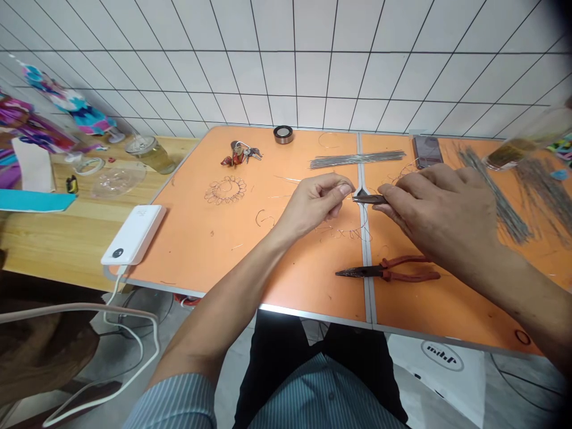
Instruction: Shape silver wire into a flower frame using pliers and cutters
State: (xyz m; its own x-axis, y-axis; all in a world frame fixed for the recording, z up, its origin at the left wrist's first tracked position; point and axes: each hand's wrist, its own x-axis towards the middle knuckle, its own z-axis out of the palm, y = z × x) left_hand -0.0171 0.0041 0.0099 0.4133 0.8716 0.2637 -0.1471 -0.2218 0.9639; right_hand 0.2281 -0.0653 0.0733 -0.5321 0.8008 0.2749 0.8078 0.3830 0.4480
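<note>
Thumb and fingers of my left hand (315, 204) pinch a thin wire near the middle of the orange table (286, 286). Just to its right, my right hand (440, 208) is wrapped round a small dark-jawed tool (370, 199), whose tip points left and reaches close to my left fingertips. A looped wire piece (351, 232) hangs or lies below my hands; which one I cannot tell. Red-handled long-nose pliers (386, 271) lie nearer the front edge. On the left half of the table rests a wire ring with loops (226, 190).
Behind my hands lie a bundle of straight wires (357, 159), black tape (283, 134), keys (241, 154) and a phone (427, 151). More wires (496, 193) and a tilted cup (513, 152) are at the right. A white power bank (134, 235) sits at the left edge.
</note>
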